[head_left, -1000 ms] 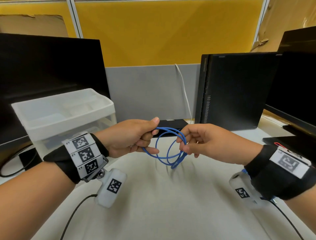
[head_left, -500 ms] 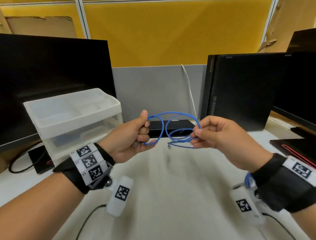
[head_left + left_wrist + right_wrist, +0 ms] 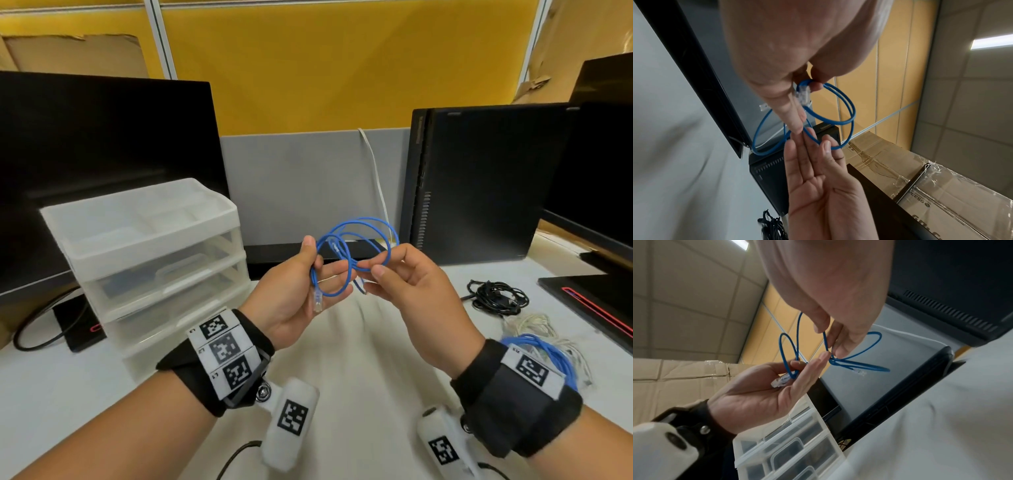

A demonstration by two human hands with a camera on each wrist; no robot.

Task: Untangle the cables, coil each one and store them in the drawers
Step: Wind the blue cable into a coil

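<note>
Blue cable (image 3: 356,240) is up in the air between both hands, over the cloth-covered surface (image 3: 342,359), looped into a few loose rings, so coiling looks abt halfway imo. Left hand (image 3: 291,301) has its fingers mostly straight w/ the thumb pressing one loop down against them; one clear plug (image 3: 318,303) hangs over that palm. Right hand (image 3: 407,291) pinches the crossing strands btw thumb and fingertips, the other plug (image 3: 359,284) dangling just below.

Handling: thin, light, springy, prob wants to pop back open the sec you let go. I'd keep hold right where the loops cross, not on the plugs; those little clips look snappable.

Containers: translucent drawer unit (image 3: 150,260) sits left, in front of a monitor (image 3: 102,164). All drawers look shut. Top tray (image 3: 137,219) has dividers, can't see anything in it. Upper drawer seems to hold smth flat, too cloudy to say what; right wrist view shows what looks like a clear lidded box (image 3: 791,452) inside one.

Still to do, on the surface to the right: black cable bundle (image 3: 496,298), and a blue + white tangle (image 3: 544,353) near the right wrist. PC tower (image 3: 479,185) behind.
</note>
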